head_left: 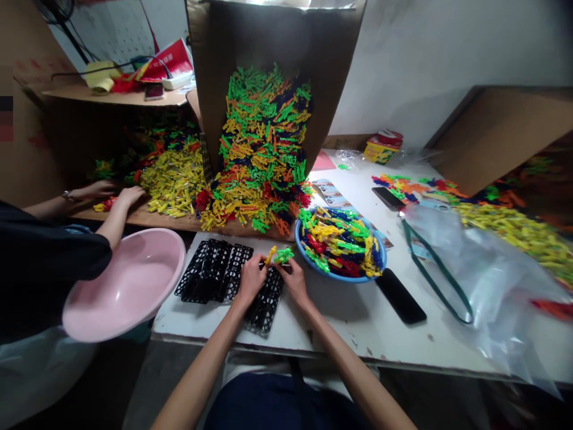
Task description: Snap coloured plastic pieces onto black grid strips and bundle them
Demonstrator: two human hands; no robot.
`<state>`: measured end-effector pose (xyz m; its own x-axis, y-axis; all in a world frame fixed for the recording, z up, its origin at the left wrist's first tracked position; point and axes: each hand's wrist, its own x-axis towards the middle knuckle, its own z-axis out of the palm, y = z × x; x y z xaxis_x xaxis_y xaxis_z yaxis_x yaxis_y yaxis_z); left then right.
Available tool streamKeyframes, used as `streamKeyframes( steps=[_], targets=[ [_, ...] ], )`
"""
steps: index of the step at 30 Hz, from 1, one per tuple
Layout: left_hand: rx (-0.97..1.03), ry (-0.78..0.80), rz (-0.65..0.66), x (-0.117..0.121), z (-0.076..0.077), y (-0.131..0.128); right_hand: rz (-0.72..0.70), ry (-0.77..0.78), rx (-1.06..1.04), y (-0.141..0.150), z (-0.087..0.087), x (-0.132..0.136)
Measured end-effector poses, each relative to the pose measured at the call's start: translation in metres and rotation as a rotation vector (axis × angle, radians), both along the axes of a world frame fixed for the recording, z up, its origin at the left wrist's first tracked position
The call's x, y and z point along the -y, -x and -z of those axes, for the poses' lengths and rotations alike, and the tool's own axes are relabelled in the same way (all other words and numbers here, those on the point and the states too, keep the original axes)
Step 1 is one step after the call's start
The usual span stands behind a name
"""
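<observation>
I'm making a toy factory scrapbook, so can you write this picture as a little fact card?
Left hand: holding a yellow piece
Right hand: holding green plastic
Near both hands: black grids
Blue bowl: heaped with yellow, green, red and dark blue pieces
Pink basin: at the left, by another person
Big pile: colourful pieces inside a cardboard box
Phone: beside the blue bowl

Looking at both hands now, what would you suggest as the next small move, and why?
Probably lower the yellow-orange piece onto the black lattice strip: the left hand already pinches it near the strip's far end, while the right hand is occupied with green plastic.
</observation>
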<state>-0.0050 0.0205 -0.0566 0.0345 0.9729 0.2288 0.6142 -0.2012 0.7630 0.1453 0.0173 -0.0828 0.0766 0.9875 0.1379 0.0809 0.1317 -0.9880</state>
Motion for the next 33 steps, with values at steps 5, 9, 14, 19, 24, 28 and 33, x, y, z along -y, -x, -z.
streamKeyframes(
  steps=[5, 9, 14, 19, 24, 28, 33],
  targets=[
    [0.011, -0.014, -0.067, 0.000, 0.004, -0.006, -0.009, 0.004, -0.023, -0.002, 0.003, 0.000],
    [0.106, 0.040, 0.034, -0.005, 0.004, 0.001, -0.015, 0.014, -0.057, -0.001, 0.003, -0.001],
    [0.174, 0.067, 0.062, -0.008, 0.002, 0.008, -0.026, 0.053, -0.122, -0.002, 0.003, -0.002],
    [0.203, 0.067, -0.050, -0.008, 0.007, 0.000, -0.035, 0.063, -0.128, -0.003, 0.003, -0.001],
    [0.106, -0.010, -0.102, -0.006, 0.015, -0.003, -0.048, 0.042, -0.104, -0.003, 0.002, -0.002],
    [0.108, 0.029, -0.088, -0.004, 0.013, -0.002, -0.078, 0.015, -0.073, -0.003, 0.002, -0.003],
    [0.090, -0.018, -0.081, 0.001, 0.007, -0.006, -0.023, -0.051, 0.055, -0.007, 0.007, 0.000]
  ],
)
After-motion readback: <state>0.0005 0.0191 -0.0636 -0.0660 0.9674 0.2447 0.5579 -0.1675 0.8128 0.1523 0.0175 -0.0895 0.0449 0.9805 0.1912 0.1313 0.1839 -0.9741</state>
